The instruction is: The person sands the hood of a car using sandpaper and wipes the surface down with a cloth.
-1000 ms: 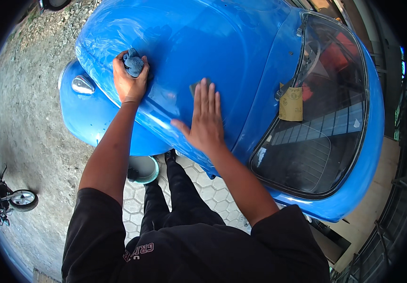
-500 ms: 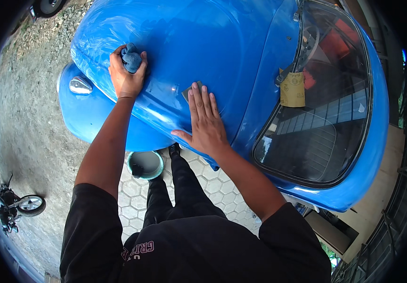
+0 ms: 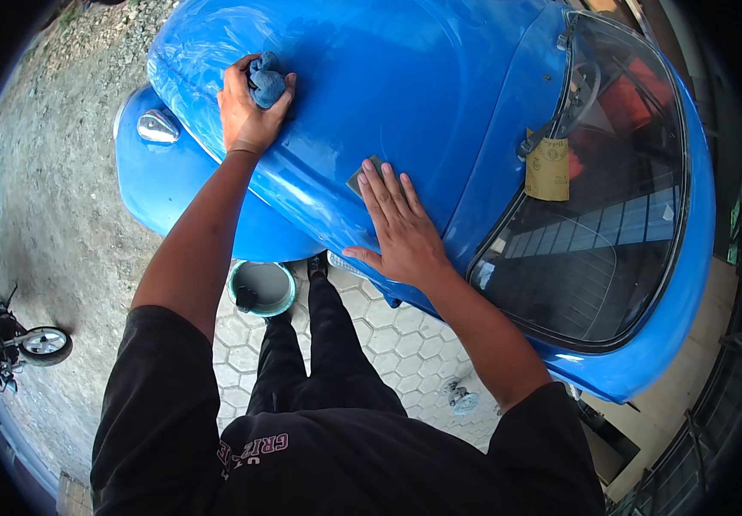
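A blue car's hood point(image 3: 362, 95) lies under both my hands, with whitish streaks near its front. My left hand point(image 3: 251, 120) grips a bunched blue cloth point(image 3: 266, 82) and rests on the hood toward the front. Fingers stretched out, my right hand point(image 3: 405, 236) lies flat nearer the windshield. Beneath its fingertips is a small grey-brown piece of sandpaper point(image 3: 356, 181), partly covered by them. Another sheet of sandpaper point(image 3: 548, 169), tan with print on its back, sits at the base of the windshield point(image 3: 551, 267).
A round tub point(image 3: 263, 288) of grey water, with a dark object at its edge, stands on the hexagonal pavers point(image 3: 405, 344) by my feet. A fender with a chrome lamp point(image 3: 158, 126) juts out at left. Farther left, a motorcycle point(image 3: 18, 344) is parked on rough ground.
The whole view has shifted, putting the hood and both hands farther right in the picture. My left hand still holds the cloth, and my right hand remains flat on the sandpaper.
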A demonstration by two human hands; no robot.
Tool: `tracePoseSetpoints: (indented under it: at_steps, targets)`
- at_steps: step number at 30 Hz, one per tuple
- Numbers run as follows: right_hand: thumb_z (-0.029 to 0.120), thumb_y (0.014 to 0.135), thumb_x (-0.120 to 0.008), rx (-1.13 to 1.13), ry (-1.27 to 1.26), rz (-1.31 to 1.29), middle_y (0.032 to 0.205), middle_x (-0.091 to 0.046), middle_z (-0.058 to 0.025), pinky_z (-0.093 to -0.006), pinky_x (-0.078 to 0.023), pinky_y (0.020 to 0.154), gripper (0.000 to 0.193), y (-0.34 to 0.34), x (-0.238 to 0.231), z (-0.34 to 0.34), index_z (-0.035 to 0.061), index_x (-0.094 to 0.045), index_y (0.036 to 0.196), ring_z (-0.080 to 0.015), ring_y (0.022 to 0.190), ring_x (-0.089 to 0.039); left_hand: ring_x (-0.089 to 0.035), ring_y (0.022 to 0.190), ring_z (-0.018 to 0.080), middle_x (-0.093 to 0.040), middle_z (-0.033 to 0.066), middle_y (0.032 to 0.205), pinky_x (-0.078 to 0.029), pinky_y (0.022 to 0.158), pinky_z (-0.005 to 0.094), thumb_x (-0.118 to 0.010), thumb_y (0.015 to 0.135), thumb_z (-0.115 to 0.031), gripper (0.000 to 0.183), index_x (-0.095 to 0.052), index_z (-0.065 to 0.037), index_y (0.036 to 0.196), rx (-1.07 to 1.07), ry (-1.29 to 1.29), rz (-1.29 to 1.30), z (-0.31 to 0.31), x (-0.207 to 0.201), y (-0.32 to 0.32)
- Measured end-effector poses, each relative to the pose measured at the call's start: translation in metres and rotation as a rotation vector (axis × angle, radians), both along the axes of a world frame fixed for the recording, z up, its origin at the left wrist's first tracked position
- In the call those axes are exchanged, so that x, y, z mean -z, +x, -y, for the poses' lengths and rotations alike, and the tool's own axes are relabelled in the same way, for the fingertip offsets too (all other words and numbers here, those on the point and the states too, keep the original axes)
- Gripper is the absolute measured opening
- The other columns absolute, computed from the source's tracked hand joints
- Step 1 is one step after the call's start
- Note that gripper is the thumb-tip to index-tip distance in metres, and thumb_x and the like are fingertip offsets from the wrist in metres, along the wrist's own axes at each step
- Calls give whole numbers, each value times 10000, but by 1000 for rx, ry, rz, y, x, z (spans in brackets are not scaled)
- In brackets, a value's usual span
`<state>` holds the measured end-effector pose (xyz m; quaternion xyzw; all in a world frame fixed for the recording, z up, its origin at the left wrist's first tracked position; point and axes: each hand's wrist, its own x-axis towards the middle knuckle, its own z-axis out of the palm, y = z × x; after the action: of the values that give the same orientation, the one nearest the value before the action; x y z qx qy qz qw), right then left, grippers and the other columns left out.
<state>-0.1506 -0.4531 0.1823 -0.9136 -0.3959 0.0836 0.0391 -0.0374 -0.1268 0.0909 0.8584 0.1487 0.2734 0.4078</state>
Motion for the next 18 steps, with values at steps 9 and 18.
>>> tracePoseSetpoints:
  at_steps: [9, 18]
  targets:
    - [915, 1084, -526, -141, 18, 126, 2006, -255, -210, -582, -125, 1530, 1248, 73, 21, -78, -34, -358, 1878, -396, 1874, -181, -706, 1352, 405, -758, 157, 1471, -550, 1192, 531, -983, 960, -559, 799, -664, -120, 1546, -125, -254, -23, 8, 2, 8]
    - [931, 1063, -532, -321, -78, -39, 2005, -260, -212, -602, -139, 1522, 1289, 58, -2, -30, -37, -329, 1888, -407, 1870, -196, -717, 1344, 421, -767, 162, 1465, -520, 1229, 522, -986, 955, -523, 754, -681, -115, 1511, -150, -244, -32, 7, -3, 2]
